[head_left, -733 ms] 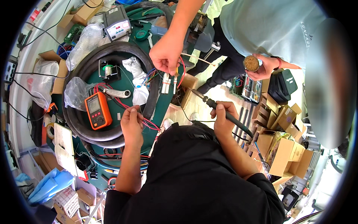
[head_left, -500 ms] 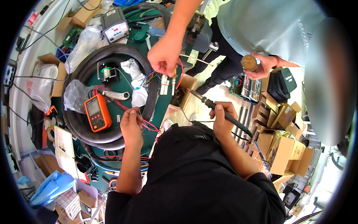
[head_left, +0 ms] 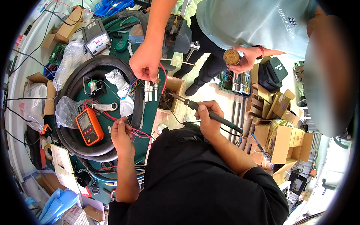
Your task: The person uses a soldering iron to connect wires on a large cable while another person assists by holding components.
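My right hand (head_left: 210, 118) grips a soldering iron (head_left: 216, 120) by its dark handle. The iron's metal tip points left, a short way from several white cylindrical parts (head_left: 150, 91) at the bench edge. A co-worker's hand (head_left: 146, 64) reaches from above and pinches something brownish just over those parts, where a red wire loops down. My left hand (head_left: 122, 135) is closed in a pinch beside thin red wires (head_left: 139, 133); what its fingers hold is too small to make out. The co-worker's other hand (head_left: 243, 60) holds a round tin (head_left: 231, 57) of brown, grainy material.
A coil of thick black hose (head_left: 62, 123) lies on the green bench, around an orange multimeter (head_left: 90, 126), a wrench (head_left: 105, 107) and a wire spool on a stand (head_left: 93, 86). A soldering station (head_left: 96, 37) stands behind. Cardboard boxes (head_left: 287, 144) sit at right.
The whole view has shifted, so the bench appears further left and lower. The soldering iron's tip is slightly closer to the white parts. Both my hands keep their grips.
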### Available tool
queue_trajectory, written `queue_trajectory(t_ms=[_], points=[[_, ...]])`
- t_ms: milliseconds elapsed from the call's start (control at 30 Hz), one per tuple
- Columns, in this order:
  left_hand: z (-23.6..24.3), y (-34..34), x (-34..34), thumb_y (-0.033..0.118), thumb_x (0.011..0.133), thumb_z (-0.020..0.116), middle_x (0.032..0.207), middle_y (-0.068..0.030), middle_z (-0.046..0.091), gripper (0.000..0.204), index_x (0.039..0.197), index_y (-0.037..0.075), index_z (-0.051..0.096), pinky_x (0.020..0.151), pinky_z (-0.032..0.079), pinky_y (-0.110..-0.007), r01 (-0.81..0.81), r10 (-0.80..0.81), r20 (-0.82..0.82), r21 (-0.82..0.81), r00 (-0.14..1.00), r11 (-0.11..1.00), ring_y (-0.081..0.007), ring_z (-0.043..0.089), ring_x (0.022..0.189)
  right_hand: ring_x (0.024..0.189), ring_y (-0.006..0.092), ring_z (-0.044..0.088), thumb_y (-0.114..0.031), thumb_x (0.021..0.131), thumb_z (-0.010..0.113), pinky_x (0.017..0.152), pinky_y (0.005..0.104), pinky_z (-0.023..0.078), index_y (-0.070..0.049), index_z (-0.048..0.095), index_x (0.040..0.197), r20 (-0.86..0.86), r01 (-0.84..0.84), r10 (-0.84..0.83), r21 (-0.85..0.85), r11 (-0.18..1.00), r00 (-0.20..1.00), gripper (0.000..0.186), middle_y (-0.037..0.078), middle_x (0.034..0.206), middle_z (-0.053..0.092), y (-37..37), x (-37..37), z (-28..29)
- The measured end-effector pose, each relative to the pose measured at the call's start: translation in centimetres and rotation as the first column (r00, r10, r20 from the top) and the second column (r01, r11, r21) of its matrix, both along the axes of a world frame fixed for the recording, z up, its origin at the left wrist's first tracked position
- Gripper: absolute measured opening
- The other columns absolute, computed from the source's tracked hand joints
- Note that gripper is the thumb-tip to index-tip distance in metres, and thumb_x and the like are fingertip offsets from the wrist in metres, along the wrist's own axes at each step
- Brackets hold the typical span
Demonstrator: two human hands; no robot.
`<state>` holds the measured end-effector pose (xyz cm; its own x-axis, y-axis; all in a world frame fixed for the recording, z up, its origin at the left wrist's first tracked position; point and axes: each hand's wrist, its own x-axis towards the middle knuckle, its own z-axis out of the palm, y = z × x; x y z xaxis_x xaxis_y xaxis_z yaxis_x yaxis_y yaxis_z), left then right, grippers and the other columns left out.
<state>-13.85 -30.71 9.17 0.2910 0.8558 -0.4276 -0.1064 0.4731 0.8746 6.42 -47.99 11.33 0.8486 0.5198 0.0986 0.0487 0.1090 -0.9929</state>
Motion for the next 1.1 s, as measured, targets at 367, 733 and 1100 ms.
queue_trajectory(t_ms=[367,733,1100], points=[[-0.24,0.10,-0.16,0.018,0.096,0.047,0.065,-0.0006,0.052,0.020,0.103,0.001,0.055,0.034,0.025,-0.019,0.011,-0.011,-0.025,0.004,1.000,1.000,-0.0037,0.036,0.041,0.060,0.0076,0.055,-0.010,0.090,0.059,0.055,0.0215,0.045,0.002,0.056,0.093,0.000,0.018,-0.018,-0.041,0.999,1.000,0.013,0.005,0.071,0.060,-0.30,-0.10,-0.23],[0.04,-0.09,0.12,0.016,0.096,0.047,0.065,-0.0008,0.053,0.019,0.101,0.000,0.056,0.036,0.026,-0.019,0.008,-0.008,-0.024,0.007,1.000,1.000,-0.0033,0.036,0.043,0.060,0.0083,0.055,-0.011,0.091,0.058,0.056,0.0220,0.045,0.002,0.055,0.093,0.009,0.006,-0.006,-0.035,0.999,1.000,0.013,0.006,0.070,0.060,-0.37,-0.01,0.02],[-0.18,-0.16,0.05,0.016,0.096,0.047,0.065,-0.0015,0.053,0.019,0.102,0.000,0.055,0.034,0.025,-0.019,0.006,-0.006,-0.012,0.002,1.000,1.000,-0.0035,0.036,0.040,0.055,0.0085,0.052,-0.016,0.093,0.056,0.053,0.0218,0.043,0.002,0.055,0.093,0.054,0.010,-0.007,-0.047,0.999,0.999,0.018,0.006,0.066,0.058,0.03,-0.01,0.21]])
